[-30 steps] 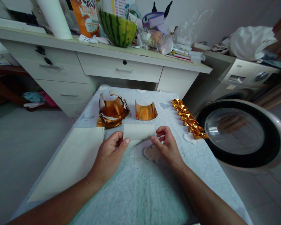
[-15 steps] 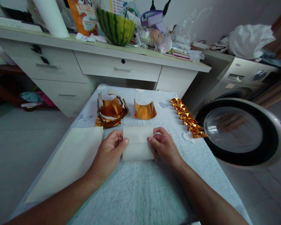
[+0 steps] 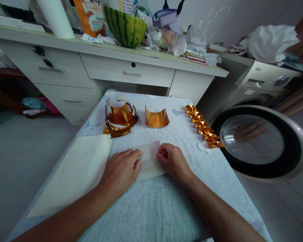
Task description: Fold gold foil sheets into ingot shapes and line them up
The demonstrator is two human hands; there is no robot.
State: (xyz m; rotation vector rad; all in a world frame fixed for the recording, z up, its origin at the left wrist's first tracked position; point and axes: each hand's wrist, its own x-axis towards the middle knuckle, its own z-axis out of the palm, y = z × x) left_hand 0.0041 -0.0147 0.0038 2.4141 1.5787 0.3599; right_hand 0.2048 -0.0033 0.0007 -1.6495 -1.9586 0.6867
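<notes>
A small pale sheet of paper [image 3: 150,164] lies between my hands, with a crease across it. My left hand [image 3: 123,164] has its fingers closed on the left edge of the sheet. At the opposite edge, my right hand [image 3: 173,161] pinches the paper near its upper right corner. Beyond them is a curved gold foil sheet [image 3: 157,118]. To its left sits a loose pile of curled gold and white sheets [image 3: 121,116]. A row of folded gold pieces [image 3: 203,127] runs along the right side.
A large cream sheet [image 3: 75,174] lies on the left of the cloth-covered table [image 3: 146,208]. Behind stands a white desk [image 3: 131,72] bearing a watermelon half [image 3: 126,28] and bags. At right is an open washing machine door [image 3: 260,143].
The pale paper has gone from raised and curved to flatter and slightly turned. My left hand has rolled over, palm down, and my right hand has moved slightly left and down.
</notes>
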